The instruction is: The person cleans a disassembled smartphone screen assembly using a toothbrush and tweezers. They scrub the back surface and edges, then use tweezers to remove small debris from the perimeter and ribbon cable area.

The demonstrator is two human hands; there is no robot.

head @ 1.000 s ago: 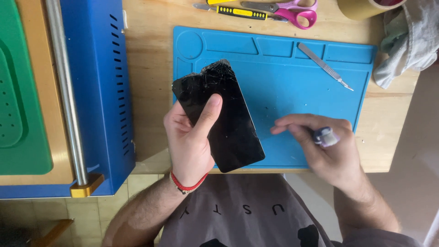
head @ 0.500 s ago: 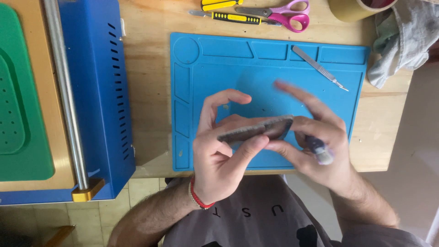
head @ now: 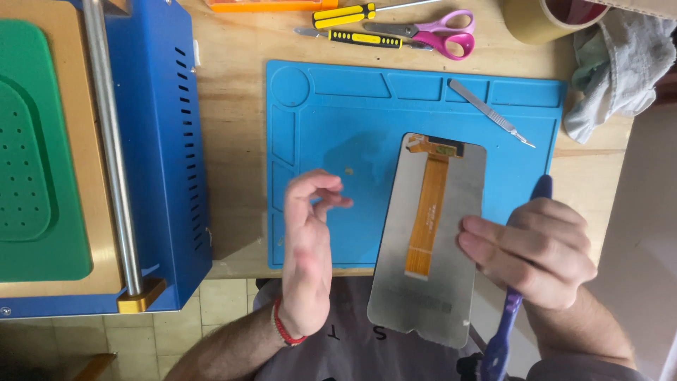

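The screen [head: 429, 240] is laid back-up across the mat's [head: 338, 127] near edge, pinned by the right hand [head: 536, 247], by which a blue tool [head: 509, 310] is gripped; the left hand [head: 308, 247] is held loosely open and empty, and the ribbon cable [head: 427, 212] is not yet lifted.

A phone screen panel [head: 451, 233] lies face down on the work mat [head: 338, 127], its near end overhanging the edge of the wooden table [head: 233, 85], a ribbon cable [head: 429, 212] running along its back. The right hand [head: 536, 250] rests its fingertips on the panel's right edge and holds a long-handled tool [head: 511, 310]. The left hand [head: 307, 247] hovers just left of the panel, touching nothing. A scalpel [head: 490, 111] lies on the mat's far right corner. Beyond the mat sit screwdrivers [head: 352, 25] and scissors [head: 430, 35], with a tape roll [head: 536, 21] and a cloth [head: 613, 63] to their right. A boxy machine [head: 155, 141] stands left of the mat.
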